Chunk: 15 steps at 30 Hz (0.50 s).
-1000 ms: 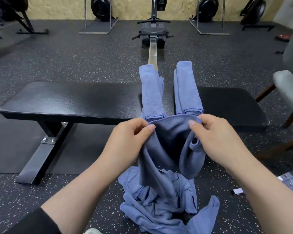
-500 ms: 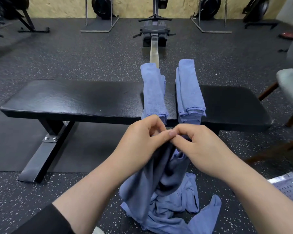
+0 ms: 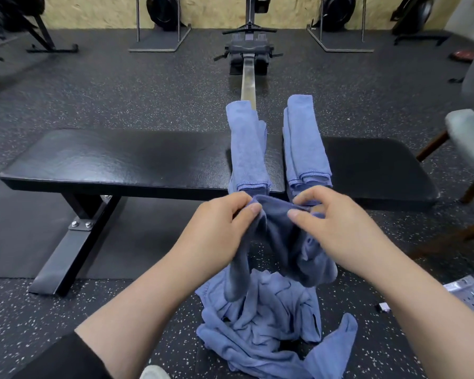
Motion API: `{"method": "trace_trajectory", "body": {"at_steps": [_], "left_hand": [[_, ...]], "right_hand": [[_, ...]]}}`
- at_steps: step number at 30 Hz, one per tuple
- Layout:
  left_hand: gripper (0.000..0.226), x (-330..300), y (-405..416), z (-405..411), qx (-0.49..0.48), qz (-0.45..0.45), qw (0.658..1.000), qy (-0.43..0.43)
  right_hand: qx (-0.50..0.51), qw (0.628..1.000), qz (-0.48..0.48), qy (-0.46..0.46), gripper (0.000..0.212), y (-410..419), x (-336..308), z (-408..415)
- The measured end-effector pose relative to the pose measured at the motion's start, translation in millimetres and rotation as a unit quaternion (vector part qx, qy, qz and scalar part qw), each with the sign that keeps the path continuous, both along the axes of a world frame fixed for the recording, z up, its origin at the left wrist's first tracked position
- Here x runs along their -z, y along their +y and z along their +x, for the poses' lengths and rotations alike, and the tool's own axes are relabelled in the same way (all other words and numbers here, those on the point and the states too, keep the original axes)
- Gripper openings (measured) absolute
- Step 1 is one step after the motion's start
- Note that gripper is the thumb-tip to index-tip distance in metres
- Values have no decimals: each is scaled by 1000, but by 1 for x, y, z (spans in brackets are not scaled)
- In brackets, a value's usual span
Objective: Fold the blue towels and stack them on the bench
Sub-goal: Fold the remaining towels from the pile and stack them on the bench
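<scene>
Left hand [image 3: 219, 228] and right hand [image 3: 337, 228] each pinch top edge of blue towel [image 3: 279, 236], held just before bench [image 3: 121, 165] near edge, hanging onto towel heap [image 3: 260, 329] on floor; two folded towels [image 3: 304, 140] lie across bench

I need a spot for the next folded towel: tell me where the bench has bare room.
The bench is bare from its left end to the left folded towel, and again right of the right folded towel. Only a narrow strip separates the two towels. The floor pile crowds the front.
</scene>
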<state>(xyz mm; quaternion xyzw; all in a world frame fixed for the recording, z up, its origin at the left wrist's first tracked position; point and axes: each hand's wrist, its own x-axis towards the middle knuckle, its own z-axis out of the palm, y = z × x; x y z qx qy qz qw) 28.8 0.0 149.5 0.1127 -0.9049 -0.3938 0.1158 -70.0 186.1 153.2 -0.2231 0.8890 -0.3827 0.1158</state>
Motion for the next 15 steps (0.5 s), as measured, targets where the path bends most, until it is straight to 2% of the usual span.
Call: {"method": "trace_trajectory", "body": {"at_steps": [2,4,7,9,10,13,15], "left_hand": [[32,0,4,-1,19,-26,999,0],[32,-1,9,-1,36,-34,999,2],[30,-1,11,-3,45,-28,998,22],[27,-2,9,-4,40,-15,999,32],[26,-3,8,-4,36,-4,999,32],[21,-3,0,-2,42,12,999,-15],[26,1,-8,1,46,-1,996,-70]], "right_hand": [[-49,999,5,-8,38,-4,4,4],[-99,995,0,-1,50,-9,1,10],[-160,987,-4,-2,32,-14,-4,19],[-153,988,-4,15,11,-16,-3,20],[-139,990,-5,22,8,-17,-2,19],[-94,995,-22,29,12,-15,-3,13],[-57,997,-55,9,16,-12,-5,10]]}}
